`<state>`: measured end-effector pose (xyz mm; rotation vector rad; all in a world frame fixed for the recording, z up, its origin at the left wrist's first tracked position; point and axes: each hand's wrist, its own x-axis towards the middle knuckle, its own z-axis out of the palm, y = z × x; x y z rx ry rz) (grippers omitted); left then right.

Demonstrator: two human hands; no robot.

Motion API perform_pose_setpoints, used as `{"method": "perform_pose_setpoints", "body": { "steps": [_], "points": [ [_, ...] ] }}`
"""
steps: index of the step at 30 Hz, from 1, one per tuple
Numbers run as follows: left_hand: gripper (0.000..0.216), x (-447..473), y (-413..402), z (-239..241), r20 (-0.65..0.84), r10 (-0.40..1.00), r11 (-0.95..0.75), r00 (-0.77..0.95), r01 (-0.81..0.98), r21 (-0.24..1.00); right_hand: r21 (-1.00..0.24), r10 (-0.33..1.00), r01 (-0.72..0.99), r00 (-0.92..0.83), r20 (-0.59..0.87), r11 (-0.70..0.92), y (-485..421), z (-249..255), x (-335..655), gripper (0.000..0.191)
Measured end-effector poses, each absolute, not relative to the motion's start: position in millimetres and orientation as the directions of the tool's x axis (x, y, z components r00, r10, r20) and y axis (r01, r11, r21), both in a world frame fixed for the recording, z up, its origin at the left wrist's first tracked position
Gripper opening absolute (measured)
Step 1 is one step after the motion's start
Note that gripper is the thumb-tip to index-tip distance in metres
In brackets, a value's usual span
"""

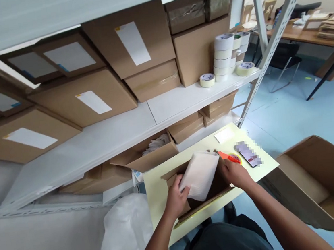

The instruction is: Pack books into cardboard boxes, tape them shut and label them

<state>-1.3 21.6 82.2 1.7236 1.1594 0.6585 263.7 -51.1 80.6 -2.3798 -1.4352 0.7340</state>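
Note:
My left hand (pixel 176 197) is closed on the near-left end of a white rectangular pack (pixel 201 173) that looks wrapped in clear plastic. The pack is tilted, partly inside the mouth of an open cardboard box (pixel 203 207). At the box's right side, my right hand (pixel 235 173) has its fingers wrapped round the flap. Just beyond that hand lie an orange-handled tool (pixel 225 156), partly hidden, and a roll of tape (pixel 235 158). A phone (pixel 247 154), its screen blurred out, and a white card (pixel 224 135) rest on the pale yellow table (pixel 157 195).
A grey metal shelf (pixel 177 107) with cartons (pixel 144 42) and stacked tape rolls (pixel 223 55) stands ahead. A large open carton (pixel 303 189) is on the floor at right. A white plastic bag (pixel 126 235) bulges at lower left. Beneath the shelf is an open box (pixel 146 156).

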Motion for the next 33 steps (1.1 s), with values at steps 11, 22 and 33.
{"method": "perform_pose_setpoints", "body": {
  "steps": [11,22,33],
  "points": [
    [0.04,27,37,129,-0.331,0.689,-0.487,0.645,0.749,0.449,-0.51,0.864,0.698,0.396,-0.31,-0.503,-50,80,277,0.028],
    [0.042,4,67,125,-0.537,0.639,-0.47,0.552,0.832,0.295,-0.526,0.917,0.751,0.323,-0.234,-0.399,-51,65,288,0.03],
    [0.077,18,72,80,-0.478,0.685,-0.546,0.55,0.822,0.162,-0.544,0.927,0.751,0.302,-0.221,-0.374,-47,64,288,0.025]
  ]
}}
